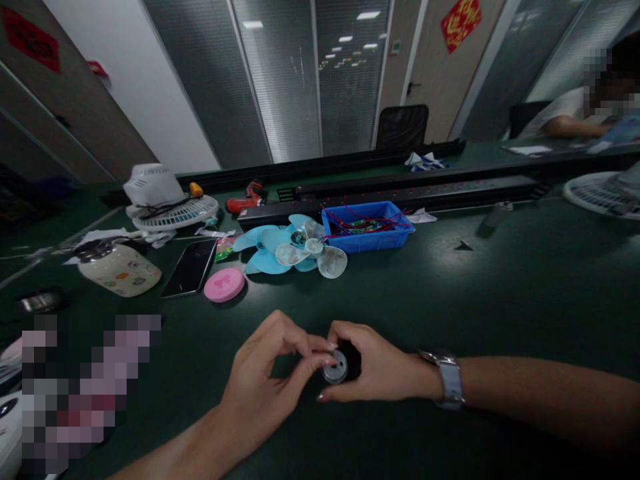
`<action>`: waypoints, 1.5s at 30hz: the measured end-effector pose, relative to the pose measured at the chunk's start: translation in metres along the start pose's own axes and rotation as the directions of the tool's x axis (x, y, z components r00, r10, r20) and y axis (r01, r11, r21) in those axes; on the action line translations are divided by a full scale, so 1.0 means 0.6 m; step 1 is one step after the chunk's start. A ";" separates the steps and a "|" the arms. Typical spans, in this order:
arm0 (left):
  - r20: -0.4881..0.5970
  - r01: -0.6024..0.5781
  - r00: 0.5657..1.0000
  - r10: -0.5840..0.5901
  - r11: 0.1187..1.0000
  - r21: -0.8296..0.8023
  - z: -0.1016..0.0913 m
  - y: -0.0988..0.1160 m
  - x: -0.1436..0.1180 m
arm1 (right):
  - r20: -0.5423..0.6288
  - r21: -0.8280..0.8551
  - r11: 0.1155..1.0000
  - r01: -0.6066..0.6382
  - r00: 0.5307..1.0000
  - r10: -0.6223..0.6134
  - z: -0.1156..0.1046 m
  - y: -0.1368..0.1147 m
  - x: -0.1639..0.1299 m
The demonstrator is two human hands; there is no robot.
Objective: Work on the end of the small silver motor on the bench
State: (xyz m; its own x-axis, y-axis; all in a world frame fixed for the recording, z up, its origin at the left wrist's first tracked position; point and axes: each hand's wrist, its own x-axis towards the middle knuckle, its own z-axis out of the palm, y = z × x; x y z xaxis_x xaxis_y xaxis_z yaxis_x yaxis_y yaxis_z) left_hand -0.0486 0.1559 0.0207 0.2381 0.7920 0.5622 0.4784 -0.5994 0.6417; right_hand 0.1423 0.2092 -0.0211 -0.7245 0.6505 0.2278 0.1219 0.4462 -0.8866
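Dark green table (500,287), spanning the whole view. Along its far side, long black rails (400,190). At far left, one white fan housing (153,187) resting on a white grille (175,213); at far right, part of a second grille (600,193). Centre, one blue bin (395,237) holding red wires, just beside two fan blade sets (290,250), one blue and one translucent, overlapping. Left of these, one cream jar (120,270) lying on its side, one dark phone (190,267), one pink round lid (225,285). Beyond, one red tool (247,198). Near edge, left hand (265,380) and right hand (373,370), watch (447,380) on the wrist, fingertips of both pinching one small grey round part (335,367) held between them just above the table; nothing between it and the camera.
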 end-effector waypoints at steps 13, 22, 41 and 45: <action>0.114 0.427 0.896 -0.429 0.903 0.038 0.024 -0.100 -0.002 | 0.018 -0.019 1.000 0.012 1.000 -0.011 -0.004 -0.008 -0.001; -0.130 0.136 0.983 -0.132 0.990 0.025 -0.006 -0.037 0.009 | 0.037 -0.026 1.000 0.001 0.999 0.000 -0.003 -0.008 0.000; 0.032 0.026 0.999 -0.027 0.999 0.026 0.000 0.006 0.000 | 0.008 -0.039 0.999 -0.006 1.000 0.006 -0.001 -0.004 0.001; 0.040 -0.020 0.999 0.017 0.997 0.079 0.000 0.008 -0.001 | 0.000 -0.045 0.999 -0.005 1.000 0.005 0.000 -0.004 0.001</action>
State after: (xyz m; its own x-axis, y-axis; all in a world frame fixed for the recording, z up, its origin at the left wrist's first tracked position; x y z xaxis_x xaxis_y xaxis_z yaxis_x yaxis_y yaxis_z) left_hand -0.0462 0.1525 0.0237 0.2796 0.7855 0.5521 0.5385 -0.6044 0.5871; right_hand 0.1416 0.2087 -0.0185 -0.7240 0.6527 0.2231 0.1562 0.4701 -0.8687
